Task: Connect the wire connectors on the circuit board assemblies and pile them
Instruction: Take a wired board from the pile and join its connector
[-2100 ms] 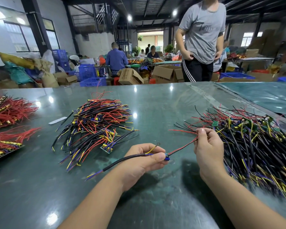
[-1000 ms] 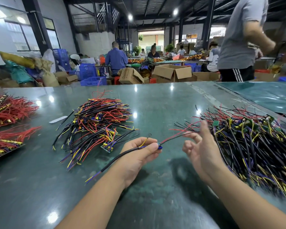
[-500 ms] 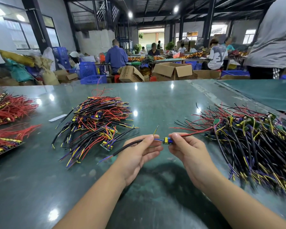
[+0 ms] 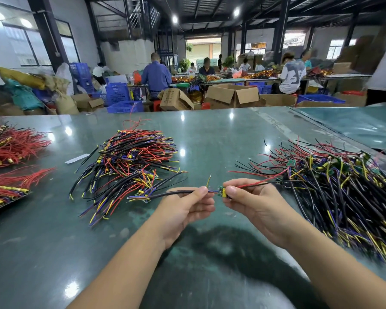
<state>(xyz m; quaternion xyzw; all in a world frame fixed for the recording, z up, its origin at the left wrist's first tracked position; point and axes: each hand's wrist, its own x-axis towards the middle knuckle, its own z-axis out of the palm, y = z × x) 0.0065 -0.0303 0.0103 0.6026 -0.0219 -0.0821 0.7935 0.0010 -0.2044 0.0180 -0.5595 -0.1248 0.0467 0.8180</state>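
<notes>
Left hand (image 4: pixel 183 210) pinches the black wire (image 4: pixel 165 194). Right hand (image 4: pixel 252 204) pinches the small board (image 4: pixel 221 191) w/ red wire, above the green table (image 4: pixel 210 139). Done pile (image 4: pixel 129 166) sits left, big pile (image 4: pixel 343 186) right. Boxes (image 4: pixel 232 94) far back.

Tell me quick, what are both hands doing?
Left hand: pinches the black cable beside the small circuit board.
Right hand: pinches the small circuit board's yellow end.

Open cardboard boxes (image 4: pixel 232 94), blue crates (image 4: pixel 117 94); seated workers (image 4: pixel 155 75) behind
</notes>
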